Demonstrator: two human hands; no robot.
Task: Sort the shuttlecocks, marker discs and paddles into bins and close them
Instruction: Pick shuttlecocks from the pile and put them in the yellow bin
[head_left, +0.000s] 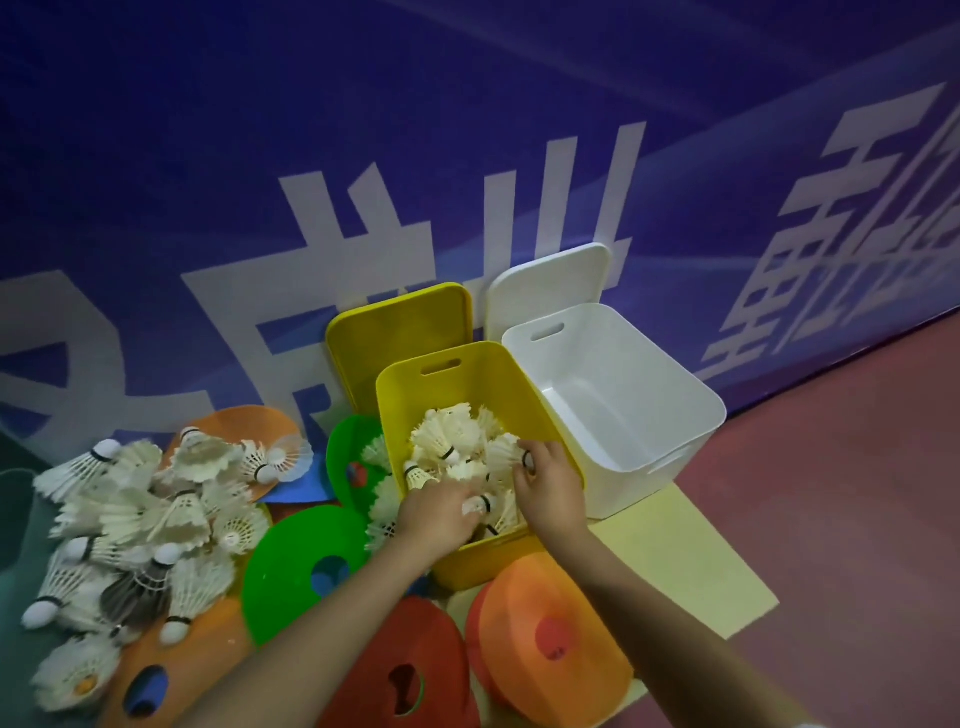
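Observation:
A yellow bin (470, 371) stands on the floor, partly filled with white shuttlecocks (447, 441). Both my hands are inside it. My left hand (439, 512) rests on the pile with a shuttlecock's cork tip at its fingers. My right hand (545, 475) touches a shuttlecock near the bin's right wall. A heap of loose shuttlecocks (145, 514) lies at the left. Marker discs lie around: green (296, 571), red (395, 670), orange (550, 634). No paddles are visible.
An empty white bin (649, 384) stands to the right of the yellow one. A yellow lid (400, 332) and a white lid (550, 280) lean on the blue wall behind. A pale yellow mat (691, 571) lies under the bins on the red floor.

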